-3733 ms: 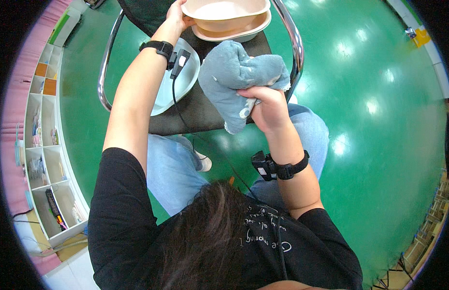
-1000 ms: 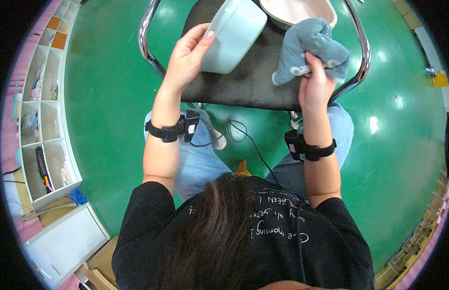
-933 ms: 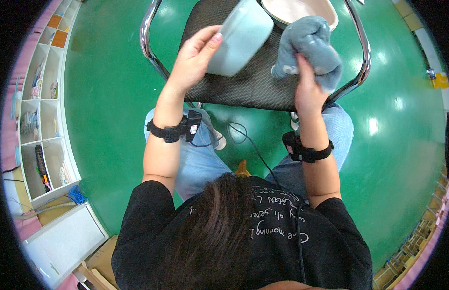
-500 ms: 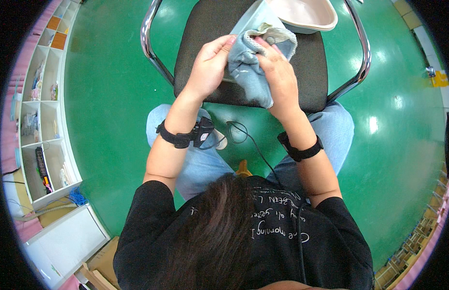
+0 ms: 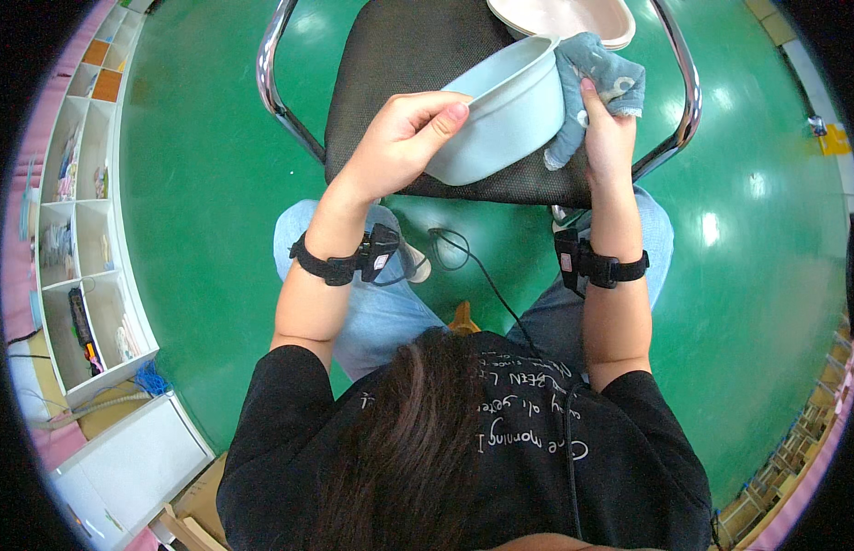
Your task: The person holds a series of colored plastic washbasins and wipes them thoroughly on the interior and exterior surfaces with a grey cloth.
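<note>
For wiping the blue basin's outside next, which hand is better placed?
Likely the right hand: it holds the cloth right beside the basin. The left hand is busy gripping the basin's left end.

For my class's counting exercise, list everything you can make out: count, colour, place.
Chrome-armed mesh chair: one, black, top centre.
Deep rounded basin: one, pale blue, over chair.
Patterned fabric cloth: one, blue-grey, right of that basin.
Wide rounded basin: at least one, cream, top right.
Boxy shelf unit: one, white, left.
Glossy floor: one, green, around chair.
Strapped wrist devices: two, black, mid-picture.
Thin cable: at least one, black, centre.
T-shirt: one, black, bottom.
Denim jeans: one pair, blue, centre.
Left hand: one, bare, gripping pale-blue basin.
Right hand: one, bare, gripping cloth.
</note>
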Tool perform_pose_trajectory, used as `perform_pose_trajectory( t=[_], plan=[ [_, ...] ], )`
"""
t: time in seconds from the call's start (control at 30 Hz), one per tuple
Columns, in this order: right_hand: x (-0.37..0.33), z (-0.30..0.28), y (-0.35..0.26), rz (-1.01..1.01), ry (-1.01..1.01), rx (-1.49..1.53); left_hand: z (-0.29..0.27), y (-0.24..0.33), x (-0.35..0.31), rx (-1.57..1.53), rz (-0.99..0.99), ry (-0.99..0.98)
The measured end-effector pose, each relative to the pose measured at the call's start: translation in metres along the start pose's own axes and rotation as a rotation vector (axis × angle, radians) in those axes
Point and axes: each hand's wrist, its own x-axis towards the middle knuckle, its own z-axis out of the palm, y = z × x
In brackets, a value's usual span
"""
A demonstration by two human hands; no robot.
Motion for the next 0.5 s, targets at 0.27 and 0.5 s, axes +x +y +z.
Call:
perform_pose_trajectory(
  t=[0.27, 0.5],
  plan=[
    [-0.025, 0.009, -0.017, -0.502, -0.202, -0.452, 0.017, 0.002, 0.003, -0.076, -0.105, 0.168],
    [-0.046, 0.039, -0.021, -0.768, -0.689, -0.435, 0.015, 0.005, 0.008, -0.467, -0.169, 0.452]
  ],
)
